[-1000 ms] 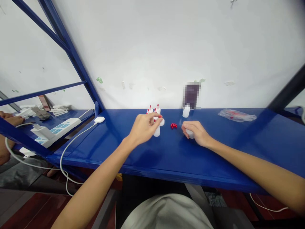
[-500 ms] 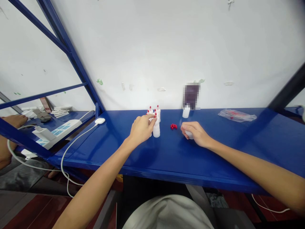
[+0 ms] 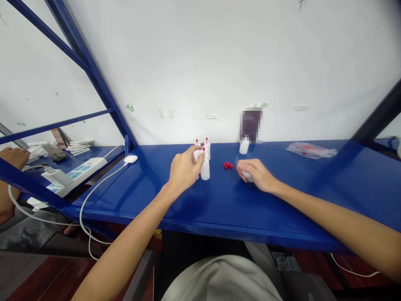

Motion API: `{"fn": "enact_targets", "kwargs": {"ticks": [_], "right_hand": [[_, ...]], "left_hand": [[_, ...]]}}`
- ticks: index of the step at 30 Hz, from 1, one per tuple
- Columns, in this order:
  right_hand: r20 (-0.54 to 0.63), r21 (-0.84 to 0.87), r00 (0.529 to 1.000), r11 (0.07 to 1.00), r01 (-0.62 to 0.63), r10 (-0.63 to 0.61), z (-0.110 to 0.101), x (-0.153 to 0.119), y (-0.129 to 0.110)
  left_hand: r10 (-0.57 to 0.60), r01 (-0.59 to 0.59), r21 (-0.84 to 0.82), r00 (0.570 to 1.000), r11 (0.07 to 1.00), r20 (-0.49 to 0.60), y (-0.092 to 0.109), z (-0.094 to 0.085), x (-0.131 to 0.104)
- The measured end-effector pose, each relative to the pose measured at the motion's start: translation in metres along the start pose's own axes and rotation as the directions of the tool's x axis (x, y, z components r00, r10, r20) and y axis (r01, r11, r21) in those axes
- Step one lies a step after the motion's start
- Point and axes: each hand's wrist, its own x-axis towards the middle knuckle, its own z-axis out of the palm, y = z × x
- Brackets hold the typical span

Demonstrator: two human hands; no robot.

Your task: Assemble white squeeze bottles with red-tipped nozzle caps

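Observation:
Several white squeeze bottles with red-tipped nozzles (image 3: 205, 170) stand upright in a tight cluster at the middle of the blue table. My left hand (image 3: 186, 167) is beside the front bottle's nozzle, thumb and index finger apart with nothing between them; it hides some of the bottles. Close to the table top, my right hand (image 3: 257, 173) is closed around a white bottle (image 3: 248, 176), mostly covered by the fingers. Between the hands lies a small pile of red caps (image 3: 227, 165).
A white container (image 3: 244, 147) stands at the back beside a pixelated dark patch. Farther right lies a clear plastic bag (image 3: 311, 150) with red bits inside. A power strip (image 3: 78, 175) and white cable are at left, near another person's hand (image 3: 15, 158).
My left thumb and index finger have parted at the front bottle's red tip, which now shows more. The right hand stays closed on its bottle.

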Motion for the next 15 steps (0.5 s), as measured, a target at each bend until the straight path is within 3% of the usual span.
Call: {"fn": "enact_targets", "kwargs": {"ticks": [1,3,5,7,9,11,15], "right_hand": [[-0.002,-0.005,1.0,1.0,0.002,-0.002,0.0,0.0,0.0],[-0.016,-0.026,1.0,1.0,0.008,-0.009,0.0,0.001,0.001],[-0.049,-0.066,0.999,0.998,0.009,-0.012,-0.001,0.001,0.001],[-0.087,-0.116,0.996,0.993,0.004,-0.014,-0.002,0.003,0.002],[-0.118,-0.159,0.993,0.987,-0.014,-0.005,-0.004,0.004,0.002],[-0.159,-0.198,0.987,0.979,-0.056,0.025,-0.006,0.006,0.003],[-0.266,-0.236,0.959,0.958,-0.162,0.096,-0.009,0.008,0.004]], "left_hand": [[0.028,-0.03,-0.046,0.999,0.998,-0.032,0.004,0.001,-0.005],[0.131,-0.128,-0.169,0.991,0.977,0.006,0.014,0.008,-0.016],[0.276,-0.216,-0.291,0.944,0.932,0.183,0.023,0.021,-0.025],[0.322,-0.217,-0.313,0.884,0.925,0.339,0.029,0.039,-0.029],[0.243,-0.179,-0.197,0.895,0.964,0.374,0.031,0.058,-0.025],[0.163,-0.164,-0.024,0.929,0.986,0.331,0.03,0.076,-0.015],[0.123,-0.221,0.281,0.937,0.934,0.328,0.027,0.094,0.0]]}}
